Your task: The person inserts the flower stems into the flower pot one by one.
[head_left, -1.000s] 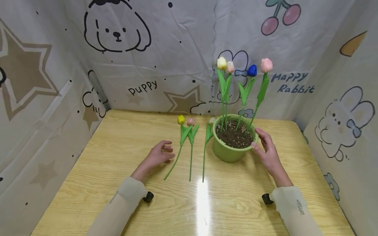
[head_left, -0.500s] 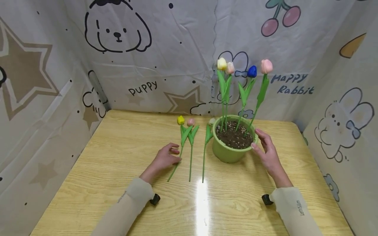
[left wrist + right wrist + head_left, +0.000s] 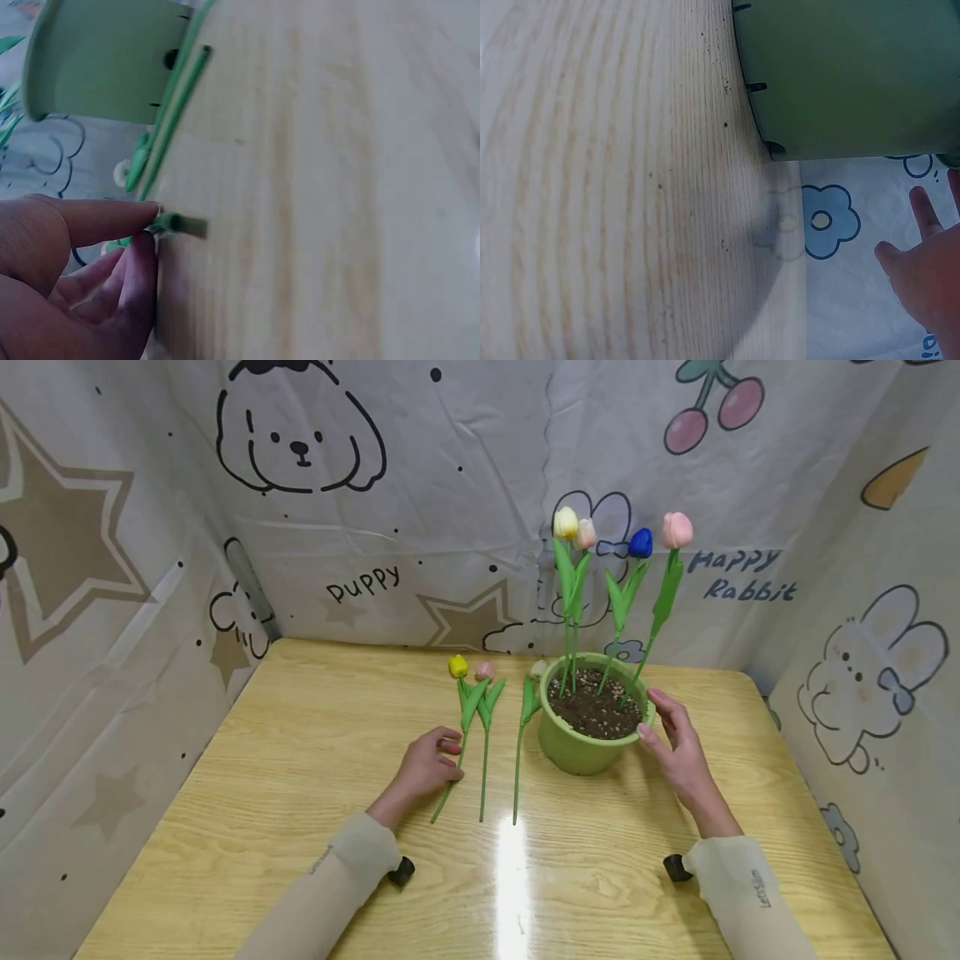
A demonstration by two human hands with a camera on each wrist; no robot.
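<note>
My left hand (image 3: 422, 767) pinches the green stem of a yellow artificial tulip (image 3: 458, 667) between thumb and fingers. In the left wrist view the stem (image 3: 174, 223) points its cut end towards the camera, between thumb and index finger. Beside it on the table lie a pink tulip (image 3: 485, 671) and a white one (image 3: 537, 669), the latter close to the pot. My right hand (image 3: 686, 764) touches the right side of the green flowerpot's (image 3: 577, 750) rim, its fingers extended. Soil (image 3: 596, 710) fills the pot, with several tulips standing upright in it.
The potted flowers are a pale yellow tulip (image 3: 566, 523), a light pink one (image 3: 585, 534), a blue one (image 3: 641, 542) and a larger pink one (image 3: 677, 530). A printed curtain (image 3: 465, 493) surrounds the wooden table (image 3: 315, 710) behind and at both sides.
My left hand has moved right and slightly down onto the yellow tulip's stem and now pinches it; the stem's lower end has shifted slightly right. My right hand stays at the pot.
</note>
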